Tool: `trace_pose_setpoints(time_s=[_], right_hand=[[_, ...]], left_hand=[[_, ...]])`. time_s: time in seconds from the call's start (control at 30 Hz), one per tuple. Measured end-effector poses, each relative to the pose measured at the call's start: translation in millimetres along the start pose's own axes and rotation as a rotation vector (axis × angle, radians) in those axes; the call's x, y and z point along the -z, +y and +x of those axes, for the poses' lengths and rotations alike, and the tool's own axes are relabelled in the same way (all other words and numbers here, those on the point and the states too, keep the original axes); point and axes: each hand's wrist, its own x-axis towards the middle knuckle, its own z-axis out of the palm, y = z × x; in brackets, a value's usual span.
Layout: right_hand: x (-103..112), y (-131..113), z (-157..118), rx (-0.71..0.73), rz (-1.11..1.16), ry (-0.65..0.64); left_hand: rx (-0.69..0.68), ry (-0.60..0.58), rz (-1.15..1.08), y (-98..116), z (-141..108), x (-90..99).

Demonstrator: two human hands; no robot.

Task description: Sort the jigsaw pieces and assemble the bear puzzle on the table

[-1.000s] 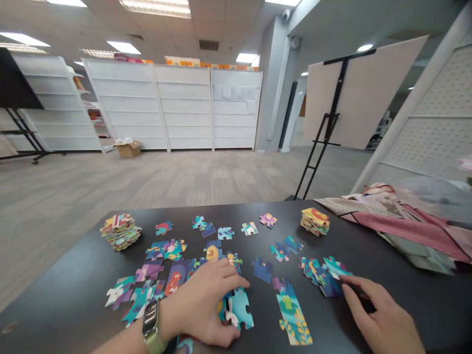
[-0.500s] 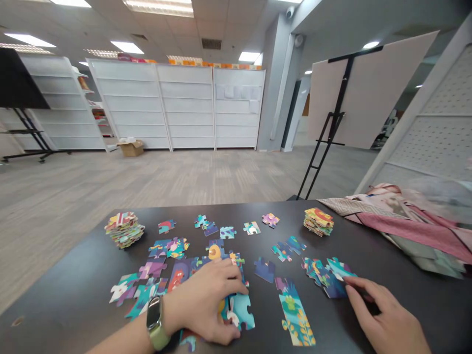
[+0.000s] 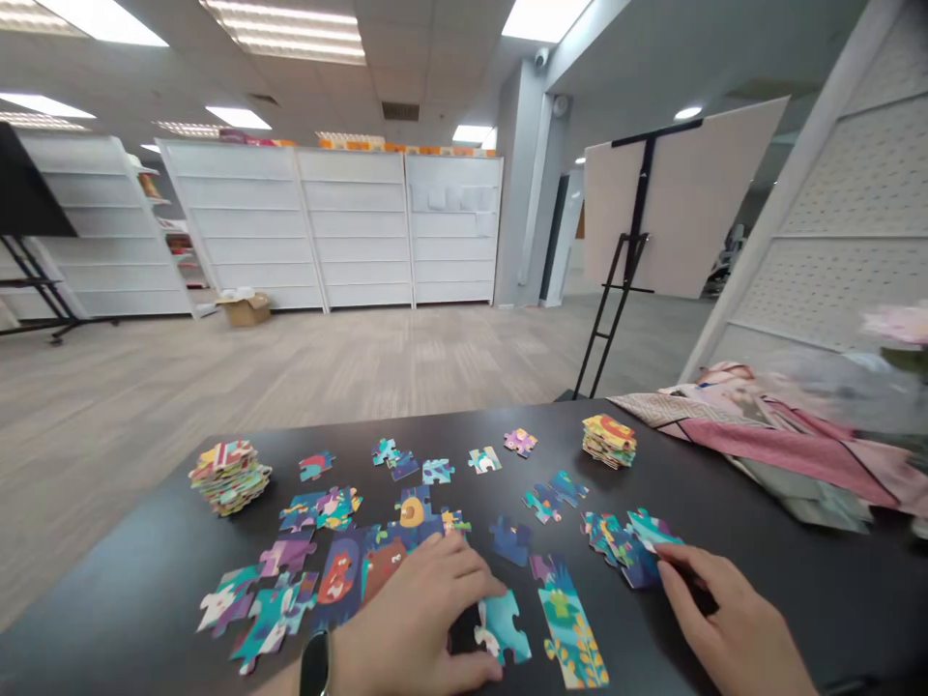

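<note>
My left hand (image 3: 427, 614), a watch at its wrist, reaches over the partly joined puzzle (image 3: 384, 561), which shows a red animal and a brown bear. Its thumb and fingers close around the sides of a teal puzzle piece (image 3: 507, 626) with a white figure. The palm hides part of the puzzle. At the right, my right hand (image 3: 725, 604) pinches the near edge of another teal puzzle piece (image 3: 652, 529), which overlaps a cluster of blue pieces (image 3: 613, 541). Between the hands lies a joined strip (image 3: 571, 623) with a green frog and yellow leaves.
Stacks of pieces stand at the table's left (image 3: 230, 478) and right (image 3: 609, 441). Loose pieces lie along the back, including a purple one (image 3: 520, 442). Joined pieces (image 3: 279, 614) sit at left. Pink patterned cloth (image 3: 797, 435) is heaped at the right edge.
My left hand has moved right with the teal piece, leaving a gap between it and the joined puzzle. The bear shows more now. My right hand stays at its cluster; the camera view has shifted.
</note>
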Motion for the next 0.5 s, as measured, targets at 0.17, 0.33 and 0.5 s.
trace_pose_setpoints(time_s=[0.17, 0.33, 0.5], right_hand=[[2.0, -3.8, -0.7, -0.007, -0.010, -0.029], [3.8, -7.2, 0.6, 0.098, -0.082, -0.065], [9.2, -9.8, -0.2, 0.144, -0.103, -0.177]], left_hand=[[0.012, -0.041, -0.022, 3.1, 1.6, 4.7], [0.032, -0.079, -0.038, 9.8, 2.0, 13.8], [0.035, 0.012, 0.002, 4.2, -4.3, 17.0]])
